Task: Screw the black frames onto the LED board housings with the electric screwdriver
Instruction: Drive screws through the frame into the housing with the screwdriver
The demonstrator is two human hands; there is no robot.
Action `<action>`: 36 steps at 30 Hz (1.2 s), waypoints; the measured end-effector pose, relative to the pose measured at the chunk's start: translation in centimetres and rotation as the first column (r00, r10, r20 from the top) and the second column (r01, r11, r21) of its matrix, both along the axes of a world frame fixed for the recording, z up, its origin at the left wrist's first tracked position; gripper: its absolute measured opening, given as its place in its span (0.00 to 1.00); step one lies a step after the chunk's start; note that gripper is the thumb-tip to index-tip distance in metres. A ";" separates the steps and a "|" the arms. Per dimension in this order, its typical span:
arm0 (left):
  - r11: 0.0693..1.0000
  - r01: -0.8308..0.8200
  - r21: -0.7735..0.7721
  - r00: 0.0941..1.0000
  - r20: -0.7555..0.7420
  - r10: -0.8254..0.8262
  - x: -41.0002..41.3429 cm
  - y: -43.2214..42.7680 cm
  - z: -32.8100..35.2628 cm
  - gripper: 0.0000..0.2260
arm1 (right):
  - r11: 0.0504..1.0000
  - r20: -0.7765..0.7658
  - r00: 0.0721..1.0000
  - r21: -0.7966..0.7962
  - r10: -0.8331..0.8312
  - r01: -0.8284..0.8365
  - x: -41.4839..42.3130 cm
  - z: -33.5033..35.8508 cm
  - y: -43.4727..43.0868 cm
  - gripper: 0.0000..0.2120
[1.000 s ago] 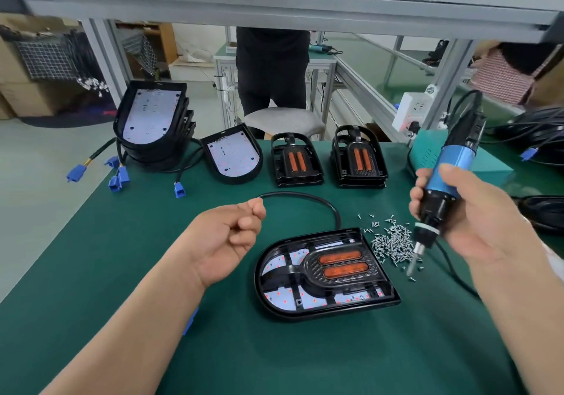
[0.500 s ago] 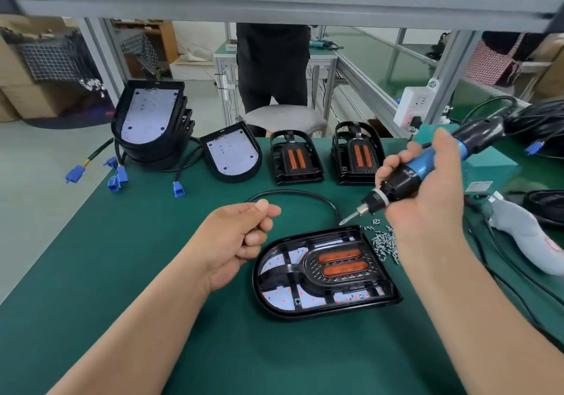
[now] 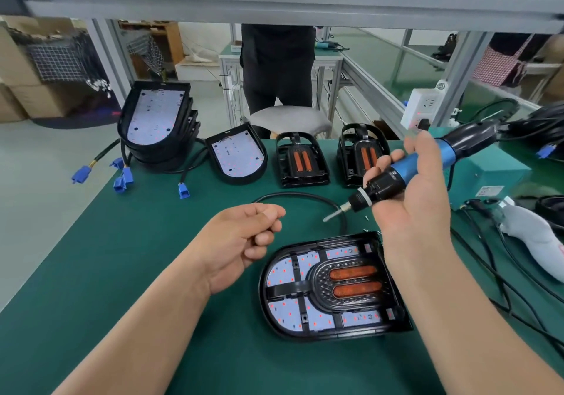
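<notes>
A housing [image 3: 274, 327] is laid flat on the green desk [image 3: 122, 272], near and right of centre. A white LED board [image 3: 282, 275] dotted with red is seated in it. A black frame [image 3: 317, 284] with two orange strips is laid over the board, inside the rim. A black cable [image 3: 305, 196] is looped on the desk beyond it.

At far left a stack [image 3: 155, 117] of housings is propped at a tilt, and a board is shown in the top one. Just right of it a lone housing [image 3: 236, 156] is tilted likewise, its board uncovered. Further right two piles of frames are set side by side, a left pile [image 3: 300, 159] and a right pile [image 3: 354, 147]. The right pile is partly hidden by the screwdriver.

The screwdriver [image 3: 406, 165] is gripped by the right hand [image 3: 418, 193], whose fingers are wrapped round its body. It is held above the desk beyond the near housing, with the bit slanted down to the left. The left hand [image 3: 244, 239] is held over the desk just left of that housing. Its fingers are curled in and its thumb is laid on the forefinger; whether anything is pinched there cannot be told. A few screws [image 3: 370, 231] are seen beside the right wrist.

Blue plugs [image 3: 183, 193] are strewn at far left. A teal box [image 3: 488, 175] and a grey tool [image 3: 531, 242] are placed at right. A white socket [image 3: 422, 111] is fixed by a metal post. Beyond the desk a padded stool [image 3: 290, 120] and a standing person [image 3: 277, 65] in black are seen, and cardboard boxes [image 3: 18, 68] are stacked at far left.
</notes>
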State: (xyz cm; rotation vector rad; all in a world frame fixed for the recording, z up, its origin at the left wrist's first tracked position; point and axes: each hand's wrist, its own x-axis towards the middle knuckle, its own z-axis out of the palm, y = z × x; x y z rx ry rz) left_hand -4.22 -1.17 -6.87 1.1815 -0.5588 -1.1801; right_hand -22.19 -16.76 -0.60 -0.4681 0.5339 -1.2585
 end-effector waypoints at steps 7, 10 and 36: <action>0.998 0.012 0.056 0.999 0.040 -0.015 -0.5 -0.3 -0.6 0.07 | 1.000 0.053 0.999 0.005 -0.006 0.006 -0.7 -1.2 -0.2 0.10; 0.998 0.020 0.063 0.998 0.062 -0.024 -0.4 -0.2 -0.6 0.08 | 0.999 0.066 0.998 -0.046 -0.001 0.004 -0.6 -1.3 0.1 0.12; 0.994 0.093 0.050 0.989 0.114 -0.098 -1.0 0.1 0.1 0.07 | 0.985 0.029 0.996 -0.153 0.080 -0.075 2.0 -1.9 2.4 0.09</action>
